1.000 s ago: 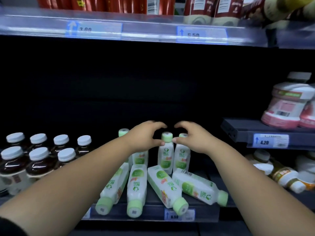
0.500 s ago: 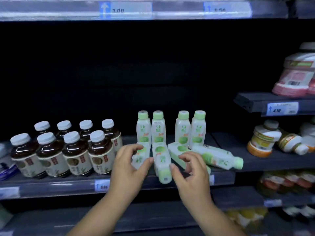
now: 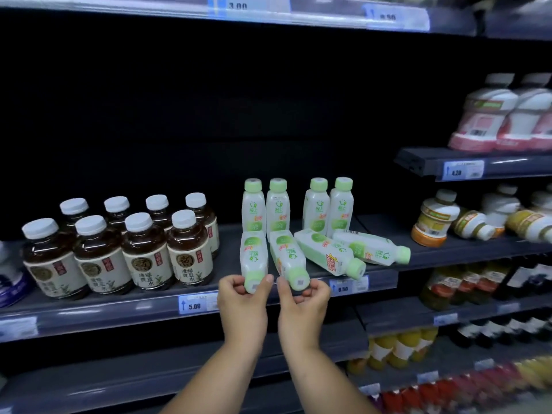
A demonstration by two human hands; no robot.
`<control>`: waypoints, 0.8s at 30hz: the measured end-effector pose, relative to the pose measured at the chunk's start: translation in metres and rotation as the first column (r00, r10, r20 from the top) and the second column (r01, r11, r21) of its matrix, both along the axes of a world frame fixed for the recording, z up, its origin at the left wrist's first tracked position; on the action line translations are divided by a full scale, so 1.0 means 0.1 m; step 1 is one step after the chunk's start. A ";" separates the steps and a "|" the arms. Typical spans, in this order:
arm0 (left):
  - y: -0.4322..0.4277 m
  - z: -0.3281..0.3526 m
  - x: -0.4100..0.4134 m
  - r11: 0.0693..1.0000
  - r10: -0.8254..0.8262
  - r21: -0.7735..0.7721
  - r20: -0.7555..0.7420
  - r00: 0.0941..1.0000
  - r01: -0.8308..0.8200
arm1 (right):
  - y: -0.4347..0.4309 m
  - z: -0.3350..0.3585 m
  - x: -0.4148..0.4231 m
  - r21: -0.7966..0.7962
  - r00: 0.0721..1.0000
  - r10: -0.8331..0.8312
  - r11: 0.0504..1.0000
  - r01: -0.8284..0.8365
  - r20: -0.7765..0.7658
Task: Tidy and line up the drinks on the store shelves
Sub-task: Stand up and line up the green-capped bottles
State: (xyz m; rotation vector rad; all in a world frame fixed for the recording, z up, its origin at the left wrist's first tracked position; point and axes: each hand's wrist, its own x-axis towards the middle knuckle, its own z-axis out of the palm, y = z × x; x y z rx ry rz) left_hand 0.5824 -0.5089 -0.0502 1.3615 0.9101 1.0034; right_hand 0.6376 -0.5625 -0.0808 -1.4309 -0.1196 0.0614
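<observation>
Shelf (image 3: 119,315), its back lost in darkness and the neighbouring bays blurred: four upright bottles (image 3: 277,210) stand behind four fallen bottles (image 3: 328,253) at the front edge, where your left hand (image 3: 243,300) pinches the leftmost fallen bottle (image 3: 253,255) and your right hand (image 3: 301,303) grips the second fallen bottle (image 3: 286,255), fingers partly hiding both caps.

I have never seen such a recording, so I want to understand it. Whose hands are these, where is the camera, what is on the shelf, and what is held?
No machine here: a person works with bare hands, and one camera on the head looks forward and down. The shelf carries green-capped bottles: four upright, four lying on their sides. The left hand pinches the cap end of one lying bottle; the right hand pinches its neighbour. Brown drinks stand to the left.
</observation>
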 end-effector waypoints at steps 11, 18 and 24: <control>0.07 0.08 -0.03 0.998 -0.002 0.057 0.006 1.000 0.001 | -0.28 0.22 0.22 -0.114 0.975 0.115 0.989 -0.094 0.189; 0.28 0.42 -0.11 0.954 0.045 0.298 -0.022 0.999 -0.036 | -0.47 0.68 0.59 -0.248 0.838 0.270 0.954 -0.167 0.475; 0.69 1.01 -0.01 0.901 -0.129 0.389 -0.185 0.974 0.193 | -0.35 1.32 1.10 -0.434 0.693 0.627 0.768 -0.471 0.357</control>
